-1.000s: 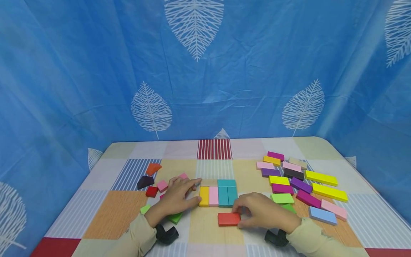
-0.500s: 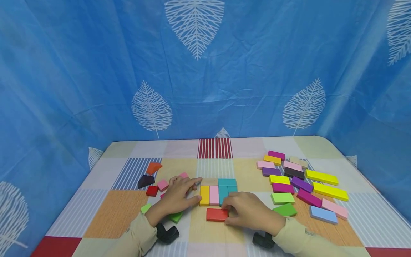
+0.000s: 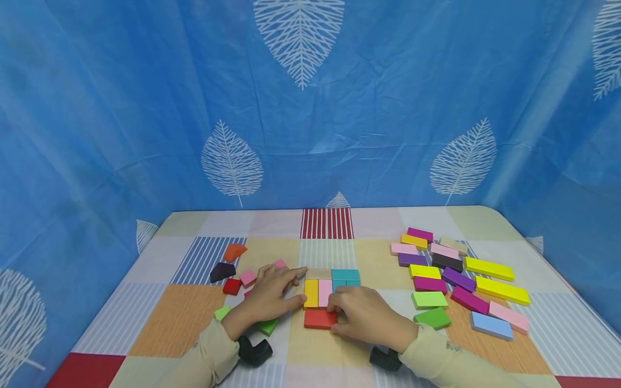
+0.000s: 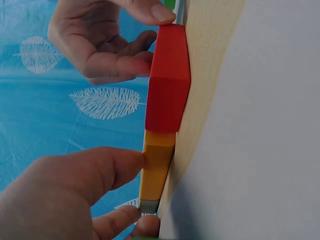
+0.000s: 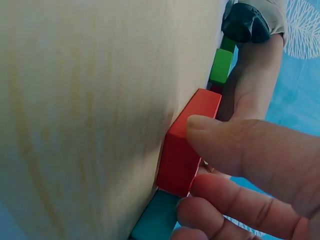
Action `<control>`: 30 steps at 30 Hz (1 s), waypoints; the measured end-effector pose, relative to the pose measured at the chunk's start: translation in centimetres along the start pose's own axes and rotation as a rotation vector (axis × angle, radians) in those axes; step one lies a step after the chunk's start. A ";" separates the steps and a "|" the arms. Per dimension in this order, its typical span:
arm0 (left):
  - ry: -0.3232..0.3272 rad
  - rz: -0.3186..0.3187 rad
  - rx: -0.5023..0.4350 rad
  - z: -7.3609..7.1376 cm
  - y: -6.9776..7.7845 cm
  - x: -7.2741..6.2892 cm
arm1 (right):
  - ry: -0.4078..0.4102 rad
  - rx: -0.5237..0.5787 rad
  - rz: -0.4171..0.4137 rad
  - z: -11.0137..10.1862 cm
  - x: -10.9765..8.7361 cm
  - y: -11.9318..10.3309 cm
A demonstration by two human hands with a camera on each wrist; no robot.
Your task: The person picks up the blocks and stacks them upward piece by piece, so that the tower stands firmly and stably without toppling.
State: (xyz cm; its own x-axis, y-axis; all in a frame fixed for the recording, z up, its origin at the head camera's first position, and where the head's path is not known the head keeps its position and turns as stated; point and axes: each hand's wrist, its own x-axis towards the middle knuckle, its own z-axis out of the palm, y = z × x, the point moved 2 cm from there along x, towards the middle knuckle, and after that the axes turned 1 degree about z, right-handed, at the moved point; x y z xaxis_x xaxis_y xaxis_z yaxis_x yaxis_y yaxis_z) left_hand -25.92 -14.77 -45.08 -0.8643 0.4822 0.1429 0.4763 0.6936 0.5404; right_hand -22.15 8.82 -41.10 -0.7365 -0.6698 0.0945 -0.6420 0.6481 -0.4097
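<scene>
My right hand (image 3: 371, 312) pinches the right end of a red wooden block (image 3: 316, 319) between thumb and fingers. The block lies flat along the near ends of an orange-yellow block (image 3: 311, 293) and a light pink block (image 3: 325, 292). Beyond these lie a beige block (image 3: 317, 274) and teal blocks (image 3: 345, 274), partly covered by the right hand. My left hand (image 3: 267, 293) rests at the left side of this flat group. Its thumb (image 4: 120, 162) touches the orange-yellow block, and its extended index finger reaches the beige block's corner.
To the right lie many loose blocks, among them a green block (image 3: 433, 318), a light blue block (image 3: 491, 326) and a long yellow block (image 3: 502, 291). Left of the left hand are an orange piece (image 3: 234, 251), a black piece (image 3: 222, 272) and a small red block (image 3: 232, 286).
My right hand has slid the red block leftward and away from me, up against the orange-yellow and pink blocks. My left hand has stayed in place at the group's left side.
</scene>
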 end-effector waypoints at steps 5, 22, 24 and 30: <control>0.002 0.010 -0.001 0.0 0.0 0.0 | 0.019 -0.003 0.003 0.1 0.2 -0.1; -0.091 -0.032 0.037 -0.1 -0.1 0.1 | 0.067 -0.045 -0.002 0.3 0.3 -0.1; -0.099 -0.027 0.050 -0.1 -0.1 0.1 | 0.071 -0.051 -0.002 0.4 0.4 -0.2; -0.107 -0.018 0.069 -0.2 0.0 0.1 | 0.075 -0.057 0.004 0.5 0.5 -0.1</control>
State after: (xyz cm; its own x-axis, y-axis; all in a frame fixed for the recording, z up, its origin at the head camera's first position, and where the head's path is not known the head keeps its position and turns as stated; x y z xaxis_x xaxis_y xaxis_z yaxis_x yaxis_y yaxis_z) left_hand -26.02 -14.81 -44.94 -0.8525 0.5211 0.0421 0.4738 0.7361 0.4835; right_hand -22.39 8.23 -41.47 -0.7516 -0.6395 0.1619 -0.6486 0.6716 -0.3580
